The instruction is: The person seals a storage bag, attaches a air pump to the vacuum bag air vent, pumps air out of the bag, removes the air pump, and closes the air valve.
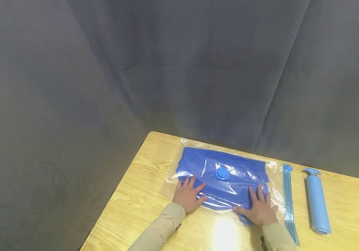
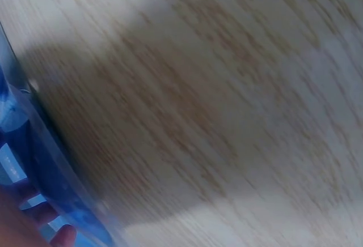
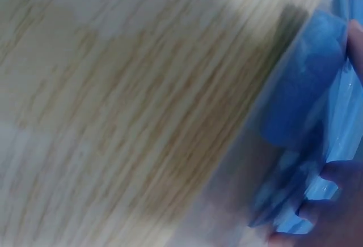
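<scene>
Head view, clear bag, blue cloth inside, hands atop

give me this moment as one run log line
left hand: spread on vacuum storage bag; right hand: spread on same bag; blue fabric: inside bag; valve cap: untouched; hand pump: on table, right of bag

spread fingers rest on a clear, blue-filled bag
</scene>
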Tool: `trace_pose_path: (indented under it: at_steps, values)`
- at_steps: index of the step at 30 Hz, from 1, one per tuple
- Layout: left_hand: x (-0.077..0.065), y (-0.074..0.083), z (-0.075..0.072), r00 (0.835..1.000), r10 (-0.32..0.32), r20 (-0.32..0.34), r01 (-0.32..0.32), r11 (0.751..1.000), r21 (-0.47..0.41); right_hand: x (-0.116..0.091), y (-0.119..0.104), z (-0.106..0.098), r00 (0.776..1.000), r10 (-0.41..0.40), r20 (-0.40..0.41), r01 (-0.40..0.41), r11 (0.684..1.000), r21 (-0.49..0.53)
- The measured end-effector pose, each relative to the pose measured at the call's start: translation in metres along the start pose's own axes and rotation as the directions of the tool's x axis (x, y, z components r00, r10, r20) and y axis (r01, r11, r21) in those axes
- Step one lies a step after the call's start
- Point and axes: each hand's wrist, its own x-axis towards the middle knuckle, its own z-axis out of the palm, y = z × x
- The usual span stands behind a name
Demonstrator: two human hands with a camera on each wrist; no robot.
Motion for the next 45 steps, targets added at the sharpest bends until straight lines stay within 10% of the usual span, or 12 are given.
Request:
trace_pose_path:
  at_steps: [9, 22, 34, 45]
  values:
    - [0.005, 0.002, -0.001, 1.000, -0.023, -0.001, 0.023, 0.999, 0.029, 0.002, -0.001, -0.004, 1.000, 0.000, 0.029, 0.000, 1.000, -0.009]
    - [0.032, 0.024, -0.005, 0.983, -0.049, -0.174, 0.034, 0.996, -0.087, 0.000, -0.004, -0.005, 0.999, 0.014, 0.051, -0.013, 1.000, -0.012]
    - [0.076, 0.047, -0.008, 0.990, -0.138, -0.001, 0.128, 0.923, -0.362, 0.004, -0.003, -0.005, 0.997, 0.038, 0.062, -0.038, 0.999, -0.005]
    - [0.091, 0.060, 0.007, 0.986, -0.162, -0.040, 0.135, 0.916, -0.377, 0.005, -0.004, -0.004, 0.997, 0.045, 0.063, -0.044, 0.999, -0.021]
